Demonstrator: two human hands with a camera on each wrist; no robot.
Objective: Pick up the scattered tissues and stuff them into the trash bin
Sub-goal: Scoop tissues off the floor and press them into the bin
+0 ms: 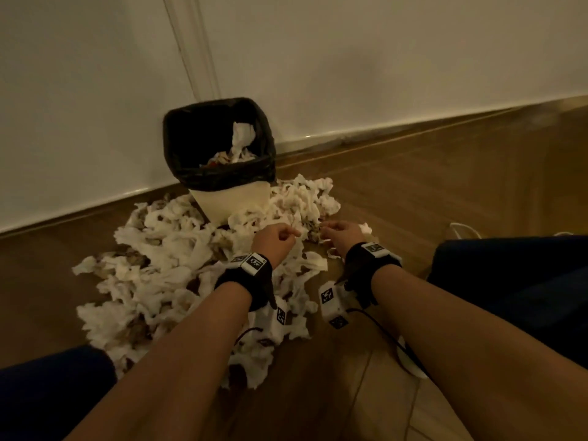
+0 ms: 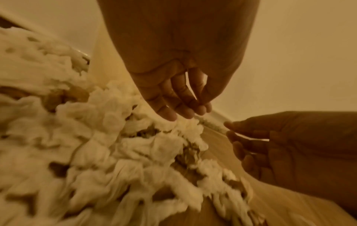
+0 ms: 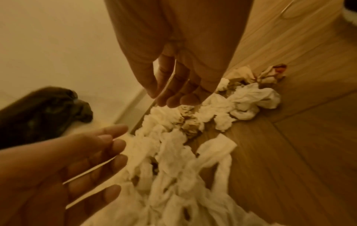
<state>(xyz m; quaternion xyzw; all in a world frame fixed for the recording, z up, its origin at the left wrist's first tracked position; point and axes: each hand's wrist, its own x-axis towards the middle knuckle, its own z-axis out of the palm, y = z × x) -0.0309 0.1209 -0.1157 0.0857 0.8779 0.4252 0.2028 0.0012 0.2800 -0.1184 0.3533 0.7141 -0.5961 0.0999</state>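
A small cream trash bin (image 1: pixel 232 198) lined with a black bag (image 1: pixel 191 135) stands against the wall, with tissues and scraps inside it. Crumpled white tissues (image 1: pixel 165 249) lie in a wide heap on the wood floor around its base and toward me. My left hand (image 1: pixel 288 233) hovers just above the heap in front of the bin, fingers straight and empty (image 2: pixel 181 111), their tips almost on the tissues (image 2: pixel 115 145). My right hand (image 1: pixel 331 232) hangs beside it, also empty with relaxed fingers (image 3: pixel 173 100), over the right part of the heap (image 3: pixel 173 152).
A white wall (image 1: pixel 381 58) with a skirting board runs behind the bin. Bare wood floor (image 1: pixel 445 186) lies to the right. My knees in dark blue trousers (image 1: pixel 515 281) flank the heap. A thin white cable (image 1: pixel 464 230) lies on the floor at right.
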